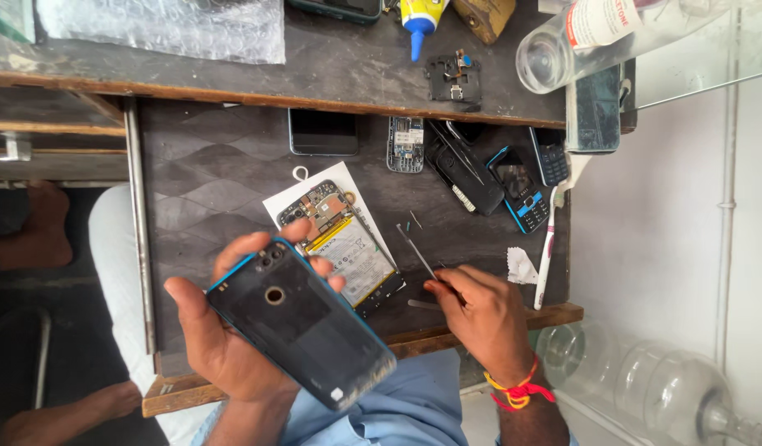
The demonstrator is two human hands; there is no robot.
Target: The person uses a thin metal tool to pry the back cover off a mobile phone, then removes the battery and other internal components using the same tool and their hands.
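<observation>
My left hand (211,334) holds a dark phone back cover (302,322) with a blue rim, its inner side up, a round hole and camera cutouts showing. Just behind it an opened phone (344,244) lies on a white sheet, its battery and circuit board exposed. My right hand (480,310) rests on the drawer board to the right, fingers closed around the end of thin metal tweezers (415,250) that point up-left toward the opened phone. A red and yellow thread is tied round that wrist.
A pulled-out dark drawer board (207,165) carries a black smartphone (323,132), a bare keypad phone frame (405,144), several old keypad phones (521,186), a toothbrush (550,239) and a scrap of tissue (521,266). Above on the desk: glue bottle (420,21), clear bottle (595,37), small part (455,78), bubble wrap (162,29).
</observation>
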